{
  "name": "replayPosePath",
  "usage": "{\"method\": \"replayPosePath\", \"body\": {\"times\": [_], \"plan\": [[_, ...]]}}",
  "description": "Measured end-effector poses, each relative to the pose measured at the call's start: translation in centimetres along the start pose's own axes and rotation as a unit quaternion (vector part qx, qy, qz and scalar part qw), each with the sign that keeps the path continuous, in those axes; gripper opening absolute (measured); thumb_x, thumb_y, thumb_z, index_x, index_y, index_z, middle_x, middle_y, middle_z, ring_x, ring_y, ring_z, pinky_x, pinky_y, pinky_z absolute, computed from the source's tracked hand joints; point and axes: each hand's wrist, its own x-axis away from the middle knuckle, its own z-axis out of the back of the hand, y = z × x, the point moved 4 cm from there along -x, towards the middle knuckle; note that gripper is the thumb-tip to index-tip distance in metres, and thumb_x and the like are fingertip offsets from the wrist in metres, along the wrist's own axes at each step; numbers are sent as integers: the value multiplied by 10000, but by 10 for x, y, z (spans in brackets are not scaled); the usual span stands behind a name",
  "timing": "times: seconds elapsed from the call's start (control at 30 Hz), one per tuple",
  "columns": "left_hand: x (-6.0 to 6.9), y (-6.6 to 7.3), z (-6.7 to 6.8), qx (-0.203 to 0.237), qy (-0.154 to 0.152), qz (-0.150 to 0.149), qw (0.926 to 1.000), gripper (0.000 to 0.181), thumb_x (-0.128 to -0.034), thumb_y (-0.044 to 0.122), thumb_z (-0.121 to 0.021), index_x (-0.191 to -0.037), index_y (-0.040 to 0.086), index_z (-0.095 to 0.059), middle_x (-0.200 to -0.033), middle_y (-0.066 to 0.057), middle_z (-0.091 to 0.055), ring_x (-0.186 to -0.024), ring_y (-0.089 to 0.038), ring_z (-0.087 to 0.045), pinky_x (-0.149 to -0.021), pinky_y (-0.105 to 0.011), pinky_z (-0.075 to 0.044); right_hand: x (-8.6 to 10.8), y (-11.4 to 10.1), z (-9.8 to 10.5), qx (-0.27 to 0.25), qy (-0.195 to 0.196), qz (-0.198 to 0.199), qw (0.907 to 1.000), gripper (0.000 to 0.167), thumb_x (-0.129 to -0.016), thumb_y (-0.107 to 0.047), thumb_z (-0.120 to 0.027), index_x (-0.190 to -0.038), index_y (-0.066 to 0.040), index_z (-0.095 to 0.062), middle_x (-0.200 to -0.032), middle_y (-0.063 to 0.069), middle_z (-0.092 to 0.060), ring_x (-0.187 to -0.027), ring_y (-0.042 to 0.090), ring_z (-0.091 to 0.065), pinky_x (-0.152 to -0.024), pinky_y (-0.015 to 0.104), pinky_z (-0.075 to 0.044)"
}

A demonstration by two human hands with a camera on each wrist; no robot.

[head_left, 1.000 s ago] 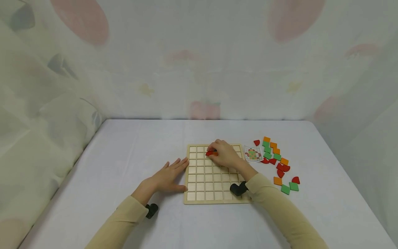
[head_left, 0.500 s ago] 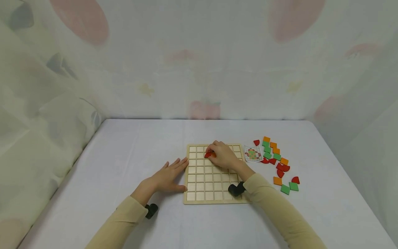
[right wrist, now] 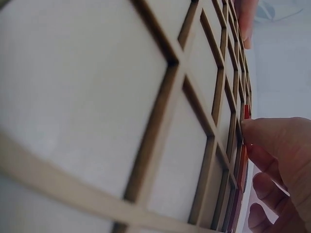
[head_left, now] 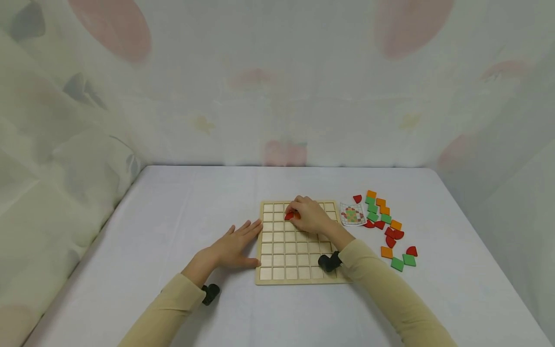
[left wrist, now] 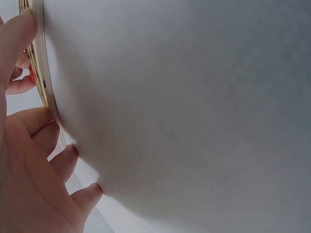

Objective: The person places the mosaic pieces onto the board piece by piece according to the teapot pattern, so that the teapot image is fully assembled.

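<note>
A light wooden grid board (head_left: 279, 260) lies on the table. My left hand (head_left: 233, 246) is flat with fingers spread, its fingertips and thumb touching the board's left edge; the left wrist view shows the same hand (left wrist: 36, 170) along that edge. Over the board's upper rows, my right hand (head_left: 313, 215) pinches a red quarter-round tile (head_left: 288, 217) at a cell between thumb and fingers. An orange tile (head_left: 297, 215) shows just beside it, partly under the hand. In the right wrist view the thumb (right wrist: 262, 131) is at the red tile (right wrist: 246, 111); the hand hides other cells.
Right of the board lies a printed pattern card (head_left: 353, 215). Loose orange, green and red tiles are scattered beyond it, among them a green tile (head_left: 397, 264) and an orange square tile (head_left: 387, 252). A white cloth covers the table (head_left: 195, 193).
My right hand has shifted slightly left, and the red tile, higher and tilted before, now lies lower at a cell. My left hand has stayed in place.
</note>
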Motion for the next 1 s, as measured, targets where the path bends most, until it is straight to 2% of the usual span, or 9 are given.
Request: {"method": "replayPosePath", "body": {"times": [0.67, 0.87, 1.0], "plan": [[0, 1, 0, 23, -9, 42, 10000, 906, -794, 465, -661, -1481, 113, -187, -1550, -24, -130, -1409, -293, -141, -1079, -591, -138, 0, 1, 2, -18, -123, -60, 9999, 168, -832, -183, -644, -1000, -190, -659, -999, 8, -584, -862, 191, -513, -700, 359, -422], [0, 1, 1, 22, -18, 20, 10000, 908, -792, 461, -666, -1481, 109, -190, -1549, -32, -135, -1408, -297, -144, -1078, -593, -140, 2, 0, 6, -172, -105, -59, 9998, 188, -843, -177, -629, -1029, -163, -651, -997, 1, -597, -887, 194, -519, -739, 371, -433], [-1, -1, 0, 12, -25, 19, 10000, 911, -791, 464, -667, -1481, 111, -188, -1549, -30, -133, -1408, -295, -144, -1077, -593, -143, 5, 0, 12, -450, 29, 4, 9990, 215, -847, -164, -612, -1056, -127, -645, -989, 14, -603, -916, 204, -526, -765, 362, -439]]}}
